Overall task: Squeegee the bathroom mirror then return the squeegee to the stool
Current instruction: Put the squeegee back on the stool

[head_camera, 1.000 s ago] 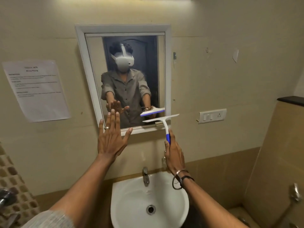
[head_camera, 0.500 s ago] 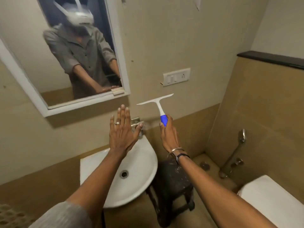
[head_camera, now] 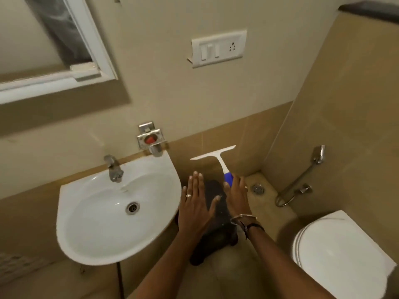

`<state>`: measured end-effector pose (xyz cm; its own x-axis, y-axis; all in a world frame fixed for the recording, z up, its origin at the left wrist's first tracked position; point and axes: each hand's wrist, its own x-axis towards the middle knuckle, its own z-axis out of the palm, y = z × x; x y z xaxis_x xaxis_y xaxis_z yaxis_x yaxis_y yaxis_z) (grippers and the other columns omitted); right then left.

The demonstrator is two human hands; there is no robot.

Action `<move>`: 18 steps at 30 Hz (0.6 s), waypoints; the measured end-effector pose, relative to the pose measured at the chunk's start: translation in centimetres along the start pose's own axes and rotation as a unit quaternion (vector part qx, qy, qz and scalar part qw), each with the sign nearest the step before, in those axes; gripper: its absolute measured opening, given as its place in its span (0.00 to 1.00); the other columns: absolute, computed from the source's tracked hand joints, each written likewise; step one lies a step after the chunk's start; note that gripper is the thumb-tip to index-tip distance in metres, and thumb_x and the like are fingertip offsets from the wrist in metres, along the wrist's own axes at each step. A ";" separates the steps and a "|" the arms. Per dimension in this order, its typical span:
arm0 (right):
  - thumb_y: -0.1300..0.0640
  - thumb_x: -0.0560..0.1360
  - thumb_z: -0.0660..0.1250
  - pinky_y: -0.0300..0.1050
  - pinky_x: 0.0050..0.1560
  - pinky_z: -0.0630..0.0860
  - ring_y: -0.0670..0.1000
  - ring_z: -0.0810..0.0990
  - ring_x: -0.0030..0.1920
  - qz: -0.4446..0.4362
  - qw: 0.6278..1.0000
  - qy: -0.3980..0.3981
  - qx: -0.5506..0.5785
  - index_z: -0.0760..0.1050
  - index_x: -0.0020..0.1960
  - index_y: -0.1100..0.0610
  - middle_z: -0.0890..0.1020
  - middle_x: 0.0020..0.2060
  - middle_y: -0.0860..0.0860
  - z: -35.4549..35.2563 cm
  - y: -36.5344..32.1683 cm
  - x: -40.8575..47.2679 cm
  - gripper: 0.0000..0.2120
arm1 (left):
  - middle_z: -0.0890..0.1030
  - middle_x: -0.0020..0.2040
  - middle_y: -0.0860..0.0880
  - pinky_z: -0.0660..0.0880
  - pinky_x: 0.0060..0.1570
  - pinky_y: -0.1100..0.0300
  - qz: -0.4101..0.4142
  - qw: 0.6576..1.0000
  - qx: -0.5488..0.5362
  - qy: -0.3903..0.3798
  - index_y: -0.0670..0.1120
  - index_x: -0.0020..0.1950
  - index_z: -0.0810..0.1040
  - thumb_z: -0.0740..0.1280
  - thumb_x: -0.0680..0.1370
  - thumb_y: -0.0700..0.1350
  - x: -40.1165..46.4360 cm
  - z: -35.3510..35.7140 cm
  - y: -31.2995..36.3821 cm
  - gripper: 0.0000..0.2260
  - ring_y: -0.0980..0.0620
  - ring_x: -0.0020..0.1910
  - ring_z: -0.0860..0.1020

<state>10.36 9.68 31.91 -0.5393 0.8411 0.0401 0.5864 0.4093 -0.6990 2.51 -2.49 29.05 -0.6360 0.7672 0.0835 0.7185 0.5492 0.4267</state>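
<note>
My right hand (head_camera: 237, 197) grips the blue handle of a white squeegee (head_camera: 216, 155), blade pointing up and away, over the far end of a dark stool (head_camera: 213, 234) that stands on the floor between the sink and the toilet. My left hand (head_camera: 195, 207) is flat, fingers spread, holding nothing, above the stool's left side. The white-framed mirror (head_camera: 95, 61) hangs on the wall at the upper left, only its lower right corner in view and blurred.
A white sink (head_camera: 86, 244) with a tap (head_camera: 113, 169) is left of the stool. A white toilet (head_camera: 336, 253) sits at the lower right. A switch plate (head_camera: 218, 48), a soap holder (head_camera: 150, 139), a floor drain (head_camera: 257, 188) and a hose spray (head_camera: 302, 178) line the walls.
My view has swung down and right, away from the mirror. Both hands have dropped from the mirror's level to just above the stool, the squeegee still in my right hand.
</note>
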 end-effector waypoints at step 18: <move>0.54 0.81 0.60 0.53 0.62 0.72 0.59 0.72 0.62 0.049 0.987 -0.132 -0.077 0.66 0.71 0.60 0.71 0.64 0.61 21.8 22.0 5.5 0.20 | 0.36 0.87 0.47 0.39 0.85 0.46 -0.143 0.983 0.055 -0.103 0.47 0.87 0.36 0.41 0.81 0.73 3.5 27.0 -12.2 0.42 0.48 0.86 0.37</move>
<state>7.12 15.63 1.13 -0.6022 0.7660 -0.2248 0.7176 0.3961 -0.5728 -0.87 2.41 -0.19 -0.7537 0.6211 -0.2147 0.5520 0.7756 0.3061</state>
